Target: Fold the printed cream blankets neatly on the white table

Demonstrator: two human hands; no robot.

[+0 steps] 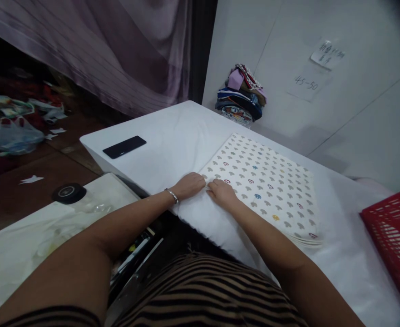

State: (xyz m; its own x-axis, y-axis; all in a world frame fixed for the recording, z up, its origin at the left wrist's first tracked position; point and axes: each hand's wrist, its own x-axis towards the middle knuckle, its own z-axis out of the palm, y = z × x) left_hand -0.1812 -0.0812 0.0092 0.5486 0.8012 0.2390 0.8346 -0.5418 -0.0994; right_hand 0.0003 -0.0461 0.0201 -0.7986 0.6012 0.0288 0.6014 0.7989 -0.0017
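A stack of cream cloth pieces [271, 177], printed with grey shapes and a few red, blue and yellow ones, lies flat on a white-covered table. Its several layers show along the near right edge. At the left corner of the stack, my left hand [190, 185] is closed, the fingertips pinching the cloth edge. A bracelet circles that wrist. My right hand [222, 193] is closed right beside it, thumb and fingers gripping the same corner. The fingertips nearly meet, and they partly hide the bit of cloth between them.
On the white table [172, 122] lies a black phone [125, 146]. Folded clothes [242, 95] are piled against the wall. A red plastic basket [393, 231] stands at the right. A round black object [69, 193] sits on the lower surface at left; a plastic bag [16, 135] is on the floor.
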